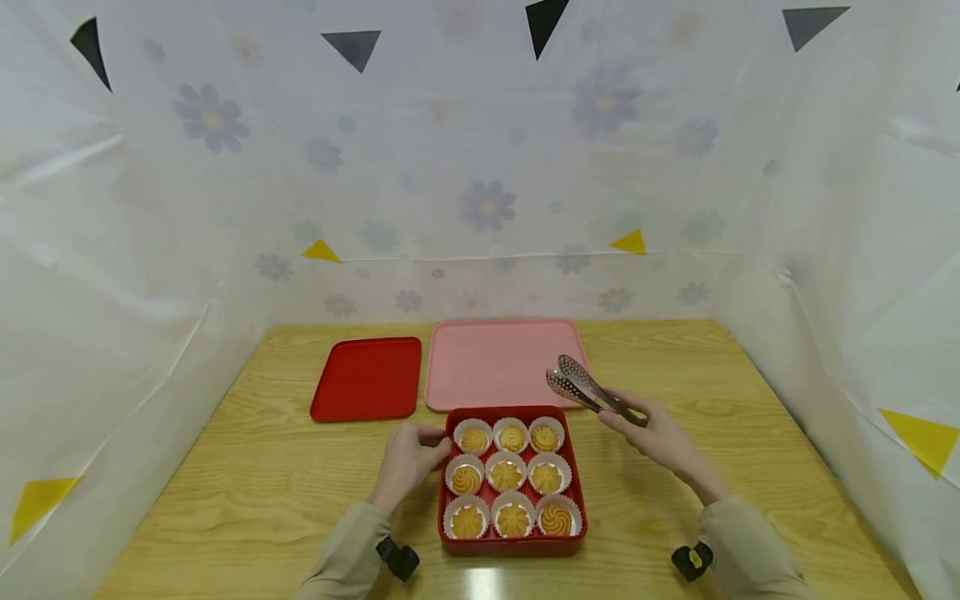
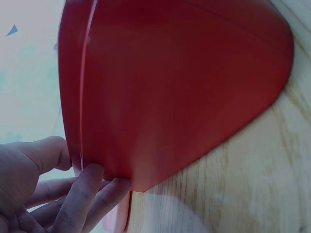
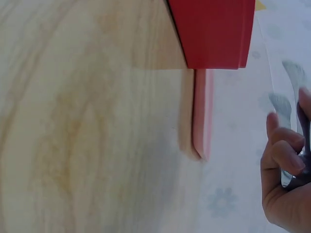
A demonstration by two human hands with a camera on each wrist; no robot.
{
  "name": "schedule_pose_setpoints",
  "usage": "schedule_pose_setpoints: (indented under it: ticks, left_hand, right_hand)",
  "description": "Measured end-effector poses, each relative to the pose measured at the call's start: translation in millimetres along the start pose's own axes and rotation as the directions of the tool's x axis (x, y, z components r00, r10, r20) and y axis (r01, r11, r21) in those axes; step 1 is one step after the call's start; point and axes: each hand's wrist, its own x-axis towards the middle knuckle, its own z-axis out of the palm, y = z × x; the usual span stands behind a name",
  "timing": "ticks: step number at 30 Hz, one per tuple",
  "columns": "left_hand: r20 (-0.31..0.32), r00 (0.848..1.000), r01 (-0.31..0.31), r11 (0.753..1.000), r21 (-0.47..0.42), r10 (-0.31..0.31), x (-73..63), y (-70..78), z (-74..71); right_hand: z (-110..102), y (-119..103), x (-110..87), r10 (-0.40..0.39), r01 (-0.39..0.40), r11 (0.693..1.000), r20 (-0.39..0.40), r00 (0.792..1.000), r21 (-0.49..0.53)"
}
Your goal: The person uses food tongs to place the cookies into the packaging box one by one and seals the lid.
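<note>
A red box stands on the table at front centre, holding rows of swirled cookies in white paper cups. My left hand grips its far left corner. In the left wrist view, the thumb lies at the rim of the box and the fingers touch its outer wall. To the right of the box, my right hand holds metal tongs with perforated ends. Those ends point left, raised over the near right corner of the pink tray, with nothing between them.
Behind the box lies the pink tray, and a smaller flat red tray sits to its left. The wooden table is enclosed by white patterned sheets at the back and both sides.
</note>
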Motion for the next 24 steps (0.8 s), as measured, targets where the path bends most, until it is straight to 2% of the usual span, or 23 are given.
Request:
schedule_pose_setpoints:
  ticks: [3,7,11,16,24]
  left_hand:
    - [0.001,1.0,-0.009,1.0,-0.001,0.009,0.0,-0.1,0.1]
    - [0.006,1.0,-0.011,1.0,0.0,0.011,-0.4,-0.6,0.3]
    - [0.003,1.0,-0.011,1.0,0.007,0.011,-0.1,-0.8,0.5]
    - [0.008,1.0,-0.004,1.0,0.001,0.004,0.0,-0.2,0.4]
    - [0.006,1.0,-0.003,1.0,0.012,0.003,-1.1,0.4,-0.3]
  right_hand:
    - [2.1,1.6,-1.5,0.012,-0.011,1.0,-0.06,0.998,0.02]
    - [3.3,4.9,-0.7,-0.009,0.013,0.999,-0.117,0.993,0.03]
    - [3.5,6.5,0.9,-0.037,0.032,0.999,-0.153,0.987,-0.032]
    - [1.6,7.4,-0.6,-0.023,0.008,0.995,-0.146,0.989,-0.099]
    - [-4.4,14.9,1.6,0.05,-0.062,0.993,-0.118,0.992,-0.102]
